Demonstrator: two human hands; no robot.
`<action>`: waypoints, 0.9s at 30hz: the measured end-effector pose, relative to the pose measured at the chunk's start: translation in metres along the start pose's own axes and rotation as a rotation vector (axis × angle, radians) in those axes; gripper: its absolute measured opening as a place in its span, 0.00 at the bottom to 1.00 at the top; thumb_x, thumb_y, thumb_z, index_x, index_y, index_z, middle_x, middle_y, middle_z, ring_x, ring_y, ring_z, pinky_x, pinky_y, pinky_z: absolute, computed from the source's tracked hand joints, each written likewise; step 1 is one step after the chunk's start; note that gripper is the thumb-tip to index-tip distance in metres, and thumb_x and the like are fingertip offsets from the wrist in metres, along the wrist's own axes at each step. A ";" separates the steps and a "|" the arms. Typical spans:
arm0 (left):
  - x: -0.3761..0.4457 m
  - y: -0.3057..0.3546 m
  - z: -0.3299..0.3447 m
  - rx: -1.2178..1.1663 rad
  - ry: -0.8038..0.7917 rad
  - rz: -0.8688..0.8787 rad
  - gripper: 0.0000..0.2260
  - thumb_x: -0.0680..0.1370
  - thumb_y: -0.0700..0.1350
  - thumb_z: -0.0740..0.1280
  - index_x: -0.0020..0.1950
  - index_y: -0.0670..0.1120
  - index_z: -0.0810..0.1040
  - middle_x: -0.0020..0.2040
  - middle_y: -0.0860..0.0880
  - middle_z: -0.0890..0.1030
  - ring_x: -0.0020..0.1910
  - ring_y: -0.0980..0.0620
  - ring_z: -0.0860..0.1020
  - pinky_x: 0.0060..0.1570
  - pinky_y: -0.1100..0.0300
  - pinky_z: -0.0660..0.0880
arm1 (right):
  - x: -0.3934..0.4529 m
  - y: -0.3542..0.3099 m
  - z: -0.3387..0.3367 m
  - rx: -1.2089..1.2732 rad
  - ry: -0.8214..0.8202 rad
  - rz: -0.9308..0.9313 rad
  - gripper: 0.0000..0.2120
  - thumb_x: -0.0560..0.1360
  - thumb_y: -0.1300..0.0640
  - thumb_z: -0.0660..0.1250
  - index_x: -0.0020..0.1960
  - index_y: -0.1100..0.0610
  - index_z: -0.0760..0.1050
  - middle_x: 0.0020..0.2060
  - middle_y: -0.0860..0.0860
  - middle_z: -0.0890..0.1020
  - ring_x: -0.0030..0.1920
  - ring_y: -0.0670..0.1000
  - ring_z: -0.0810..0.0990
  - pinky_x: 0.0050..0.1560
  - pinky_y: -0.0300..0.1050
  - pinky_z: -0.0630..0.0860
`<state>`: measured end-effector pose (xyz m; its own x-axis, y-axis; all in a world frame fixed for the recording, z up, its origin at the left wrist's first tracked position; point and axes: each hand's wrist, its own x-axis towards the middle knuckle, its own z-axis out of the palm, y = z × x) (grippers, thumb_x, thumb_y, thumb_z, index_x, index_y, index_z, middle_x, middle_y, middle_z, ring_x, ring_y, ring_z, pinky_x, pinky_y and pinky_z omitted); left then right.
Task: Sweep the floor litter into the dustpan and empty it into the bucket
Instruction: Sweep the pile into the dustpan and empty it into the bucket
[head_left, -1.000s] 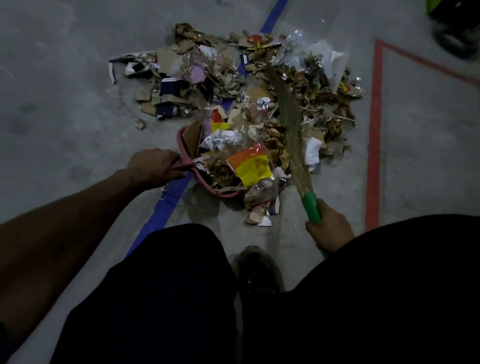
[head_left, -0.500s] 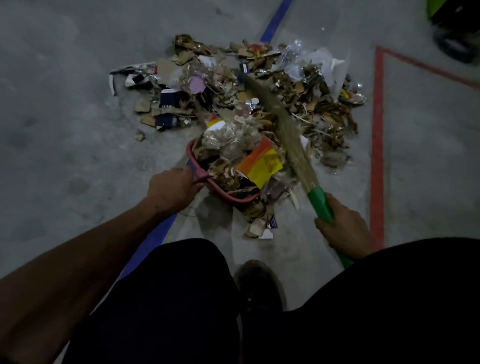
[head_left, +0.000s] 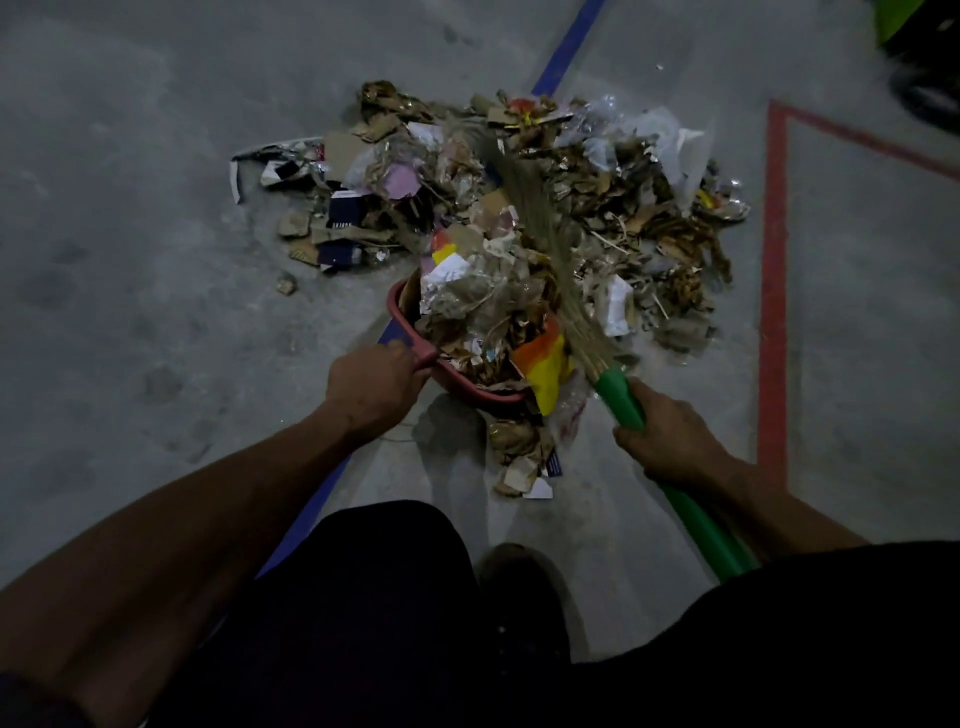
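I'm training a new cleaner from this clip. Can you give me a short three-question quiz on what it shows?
1. True or false: the dustpan is already heaped with litter.
2. Which of the hands holds the broom? A) left hand B) right hand
3. Fill in: the floor line running under the litter pile and dustpan is ____, and the line to the right of the pile is red.

Key: 1 true; 2 B; 3 blue (the blue line).
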<state>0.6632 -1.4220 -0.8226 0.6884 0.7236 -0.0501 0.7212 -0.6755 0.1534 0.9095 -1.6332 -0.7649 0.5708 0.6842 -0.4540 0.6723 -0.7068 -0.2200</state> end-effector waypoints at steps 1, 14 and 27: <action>0.003 0.000 0.001 -0.005 -0.015 -0.006 0.19 0.80 0.60 0.58 0.50 0.44 0.74 0.44 0.44 0.78 0.43 0.41 0.79 0.34 0.56 0.64 | 0.000 0.002 0.004 -0.014 0.007 -0.003 0.35 0.76 0.50 0.65 0.79 0.52 0.55 0.61 0.62 0.77 0.48 0.61 0.82 0.49 0.52 0.80; 0.007 0.014 -0.018 -0.151 -0.070 -0.130 0.18 0.79 0.64 0.56 0.44 0.49 0.67 0.34 0.51 0.69 0.30 0.53 0.67 0.26 0.60 0.57 | -0.002 0.017 -0.008 0.013 0.056 -0.029 0.36 0.75 0.51 0.64 0.79 0.48 0.52 0.60 0.62 0.78 0.56 0.64 0.78 0.51 0.51 0.74; -0.021 0.076 -0.283 -0.199 -0.073 -0.240 0.17 0.79 0.57 0.64 0.40 0.46 0.66 0.36 0.40 0.77 0.35 0.39 0.77 0.31 0.56 0.61 | -0.124 -0.041 -0.243 0.103 0.031 -0.084 0.35 0.75 0.56 0.64 0.79 0.51 0.55 0.53 0.60 0.81 0.46 0.61 0.81 0.41 0.46 0.75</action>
<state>0.6819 -1.4488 -0.5308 0.5096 0.8418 -0.1777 0.8392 -0.4408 0.3184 0.9256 -1.6460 -0.4900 0.5301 0.7456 -0.4038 0.6670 -0.6607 -0.3444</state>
